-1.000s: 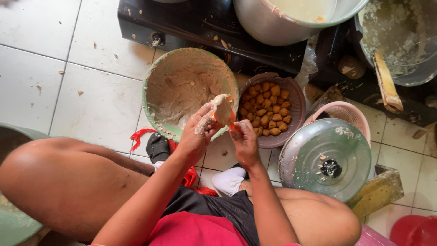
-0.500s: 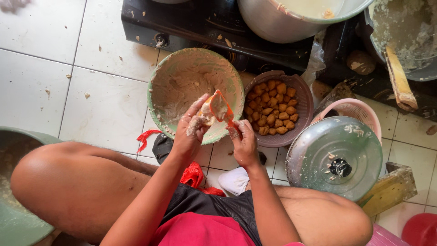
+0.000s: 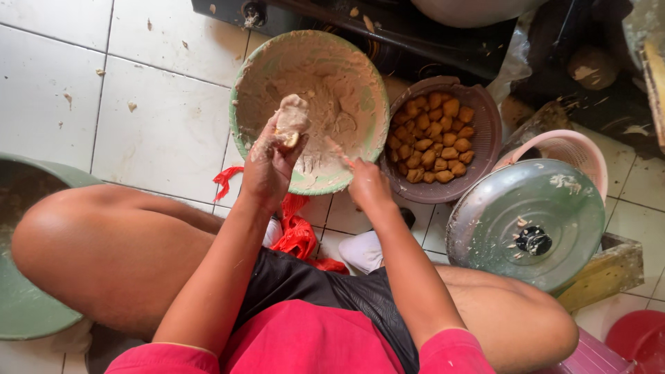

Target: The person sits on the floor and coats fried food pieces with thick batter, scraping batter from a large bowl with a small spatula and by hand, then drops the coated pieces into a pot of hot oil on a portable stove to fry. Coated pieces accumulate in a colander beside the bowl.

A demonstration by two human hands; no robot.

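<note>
On the tiled floor (image 3: 138,131), at the far left, part of a large green tub (image 3: 28,305) shows beside the person's knee, and what it holds cannot be told from this view. Next to the right, the left hand (image 3: 267,163) is curled around a lump of pale dough (image 3: 292,116), fingers closed on it and coated in paste, and holds it just above the near rim of the green bowl (image 3: 242,90). That bowl is smeared inside with the same pale batter, with only a thin layer left at the bottom. The lump looks soft and sticky, so it could sag out of the grip and drop onto the floor or the lap if the fingers loosen, since it sits close to the bowl's edge. The right hand (image 3: 367,183) reaches into the bowl with its fingers close together, touching the batter; whether it holds a tool cannot be told. Pressing on the near wall could tip the light bowl toward the legs. Further right, a purple bowl (image 3: 478,118) touching the green one is piled with fried golden-brown pieces (image 3: 436,142), which dripping batter could soil. Last, a pink basket (image 3: 575,149) sits under a metal lid (image 3: 540,208) that hides its contents.
</note>
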